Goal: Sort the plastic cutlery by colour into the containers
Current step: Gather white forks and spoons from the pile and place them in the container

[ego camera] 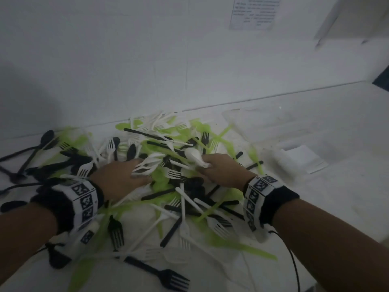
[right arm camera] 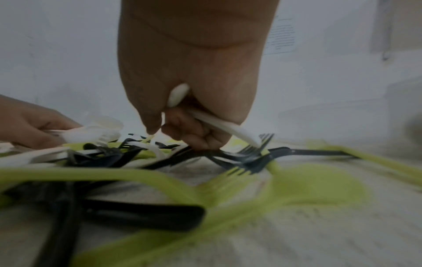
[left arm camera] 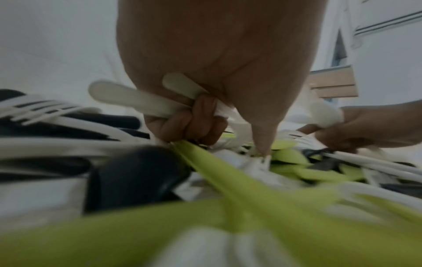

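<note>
A mixed heap of white, black and green plastic cutlery (ego camera: 168, 186) covers the white table. My left hand (ego camera: 124, 175) sits in the middle of the heap and grips a bunch of white cutlery (ego camera: 147, 165); in the left wrist view its curled fingers (left arm camera: 196, 124) clamp white handles (left arm camera: 128, 99). Just to its right, my right hand (ego camera: 219, 167) holds white pieces (ego camera: 194, 157); in the right wrist view a white handle (right arm camera: 219, 124) runs through its curled fingers (right arm camera: 194, 133). Both hands hover low over the pile, nearly touching each other.
Clear plastic containers (ego camera: 263, 123) stand at the back right by the wall, with a white paper (ego camera: 303, 159) beside them. Black spoons (ego camera: 42, 142) trail off to the left. A black fork (ego camera: 160, 277) lies near the front edge. A cable (ego camera: 292, 260) hangs from my right wrist.
</note>
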### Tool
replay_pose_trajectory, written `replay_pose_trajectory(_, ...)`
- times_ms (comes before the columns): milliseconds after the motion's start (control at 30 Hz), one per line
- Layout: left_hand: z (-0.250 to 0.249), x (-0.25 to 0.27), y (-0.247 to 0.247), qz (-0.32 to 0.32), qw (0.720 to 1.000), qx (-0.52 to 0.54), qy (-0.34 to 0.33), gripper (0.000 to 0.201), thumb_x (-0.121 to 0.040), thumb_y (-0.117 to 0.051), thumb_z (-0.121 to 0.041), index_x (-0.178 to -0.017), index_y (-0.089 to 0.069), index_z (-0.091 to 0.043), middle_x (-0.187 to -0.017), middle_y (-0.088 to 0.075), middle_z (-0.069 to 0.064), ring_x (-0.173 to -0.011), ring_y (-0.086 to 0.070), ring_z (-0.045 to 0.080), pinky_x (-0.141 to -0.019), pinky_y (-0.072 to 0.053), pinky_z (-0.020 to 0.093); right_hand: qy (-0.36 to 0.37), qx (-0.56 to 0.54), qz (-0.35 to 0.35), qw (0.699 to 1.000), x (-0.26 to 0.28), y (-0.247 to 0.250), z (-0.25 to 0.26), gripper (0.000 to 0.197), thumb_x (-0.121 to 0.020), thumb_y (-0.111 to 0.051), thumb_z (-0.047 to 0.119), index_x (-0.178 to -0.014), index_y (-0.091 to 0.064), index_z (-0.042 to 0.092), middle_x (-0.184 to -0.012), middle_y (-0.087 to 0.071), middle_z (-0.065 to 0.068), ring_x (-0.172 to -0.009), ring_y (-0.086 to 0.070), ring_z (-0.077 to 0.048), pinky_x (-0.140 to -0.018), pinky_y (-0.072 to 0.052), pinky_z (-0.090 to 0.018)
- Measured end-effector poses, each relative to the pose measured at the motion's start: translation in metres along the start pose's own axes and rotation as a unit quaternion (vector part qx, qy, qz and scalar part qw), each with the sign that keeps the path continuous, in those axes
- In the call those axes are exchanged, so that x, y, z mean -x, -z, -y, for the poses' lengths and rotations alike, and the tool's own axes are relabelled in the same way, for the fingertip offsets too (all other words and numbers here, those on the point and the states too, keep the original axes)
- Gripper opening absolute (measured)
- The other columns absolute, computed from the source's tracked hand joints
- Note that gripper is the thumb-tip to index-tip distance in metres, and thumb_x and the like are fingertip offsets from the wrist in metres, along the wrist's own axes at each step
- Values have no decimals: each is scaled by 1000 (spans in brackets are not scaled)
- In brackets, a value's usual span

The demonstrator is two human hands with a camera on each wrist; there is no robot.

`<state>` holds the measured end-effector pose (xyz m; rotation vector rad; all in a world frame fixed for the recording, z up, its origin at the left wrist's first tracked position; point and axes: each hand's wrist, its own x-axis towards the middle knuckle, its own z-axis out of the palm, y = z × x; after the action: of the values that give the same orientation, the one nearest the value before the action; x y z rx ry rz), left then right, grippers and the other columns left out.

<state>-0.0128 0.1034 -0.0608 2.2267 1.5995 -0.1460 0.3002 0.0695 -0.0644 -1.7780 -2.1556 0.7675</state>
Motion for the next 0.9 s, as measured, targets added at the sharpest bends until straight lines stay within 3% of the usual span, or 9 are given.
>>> replay_pose_trajectory(133, 9, -6, 11, -3, 998, 38, 41, 96, -81, -46, -85, -154, -32, -25, -150, -53, 8, -131, -56, 29, -104, -47, 40, -40, -30, -72, 996, -3, 2, -14, 31, -100, -59, 48, -98, -62, 17, -84, -64, 1, -75, -61, -19, -64, -48, -33)
replay_pose_trajectory(200, 14, -5, 13, -69, 992, 99, 38, 83, -81, -54, -82, -137, -45, -20, -132, -63, 9, -117, -62, 32, -90, -50, 39, -16, -11, -43, 999, -6, 0, -9, 36, -98, -59, 55, -97, -60, 19, -85, -64, 1, -76, -61, -18, -66, -49, -33)
replay_pose_trajectory(267, 21, -3, 13, -131, 980, 140, 60, 67, -91, -63, -61, -137, -44, -15, -126, -63, 9, -112, -62, 33, -86, -47, 38, 23, 12, -1, 1000, -9, -4, 8, 36, -96, -61, 59, -98, -59, 24, -86, -64, 4, -78, -61, -15, -66, -46, -31)
replay_pose_trajectory(333, 31, 2, 13, -137, 978, 129, 89, 57, -95, -62, -51, -135, -46, -14, -113, -64, 6, -103, -63, 31, -81, -47, 36, 56, 59, 51, 995, -16, -11, 25, 40, -94, -61, 62, -110, -62, 26, -97, -68, 2, -86, -63, -18, -74, -51, -32)
replay_pose_trajectory(400, 43, 7, 11, -111, 982, 116, 100, 40, -94, -62, -54, -113, -56, -19, -100, -66, 3, -86, -62, 22, -70, -44, 33, 73, 123, 82, 986, -29, -18, 36, 47, -93, -60, 65, -118, -64, 25, -106, -69, 1, -96, -63, -22, -84, -53, -37)
replay_pose_trajectory(533, 55, 24, 8, -59, 987, 128, 80, 34, -92, -63, -57, -79, -52, -27, -78, -59, -6, -71, -56, 9, -60, -35, 28, 42, 147, 64, 986, -58, -14, 30, 46, -89, -60, 72, -85, -54, 26, -84, -58, 7, -86, -60, -22, -71, -47, -36)
replay_pose_trajectory(700, 58, 44, 1, -62, 987, 138, 62, 42, -82, -62, -73, -88, -56, -32, -86, -66, -11, -80, -62, 8, -66, -46, 29, -10, 137, 23, 990, -75, -7, 24, 63, -82, -63, 78, -99, -58, 18, -86, -60, 5, -84, -61, -21, -63, -43, -34)
replay_pose_trajectory(800, 50, 53, -1, -125, 976, 166, 64, 26, -94, -62, -56, -93, -55, -31, -90, -63, -13, -84, -60, 7, -65, -41, 25, -25, 107, -17, 994, -75, -10, 26, 54, -88, -66, 67, -105, -56, 17, -93, -57, 3, -86, -56, -22, -68, -41, -34)
replay_pose_trajectory(900, 53, 58, -2, -156, 969, 182, 62, 23, -100, -56, -45, -106, -61, -23, -97, -68, -6, -90, -64, 16, -77, -50, 32, -32, 75, -68, 994, -68, -12, 26, 37, -94, -64, 53, -99, -51, 19, -84, -54, 4, -84, -57, -25, -64, -38, -34)
